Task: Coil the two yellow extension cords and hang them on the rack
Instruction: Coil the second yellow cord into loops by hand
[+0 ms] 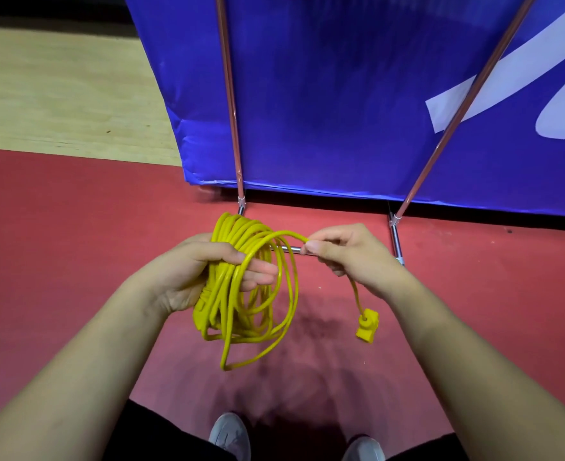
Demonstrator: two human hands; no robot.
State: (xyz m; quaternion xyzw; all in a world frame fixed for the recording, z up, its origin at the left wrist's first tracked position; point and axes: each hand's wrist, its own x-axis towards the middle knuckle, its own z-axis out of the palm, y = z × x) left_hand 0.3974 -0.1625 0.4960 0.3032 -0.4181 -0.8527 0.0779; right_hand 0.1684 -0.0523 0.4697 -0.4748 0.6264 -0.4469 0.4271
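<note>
My left hand (188,271) is wrapped round the gathered loops of the yellow cord (241,294) in the middle of the frame, with the coil hanging below my fist over the red floor (58,244). My right hand (344,251) pinches the loose tail between thumb and finger, and the socket end (368,326) dangles beneath it, right of the coil.

The loops are not even. One hangs far lower than the rest, near the bottom of the bundle, and I expect it will snag or drag the coil out of shape once I lift it. My left fingers only partly close round so many turns, so a slack grip could let the outer ones slide off and spill. If I let the tail go without tucking it in, the weight of the socket end will likely pull that last turn back out.

The metal frame I take for the rack (396,239) stands just behind my hands, against the blue banner (341,94). A loose loop might catch on its lower bar. I cannot see the second cord from here.
</note>
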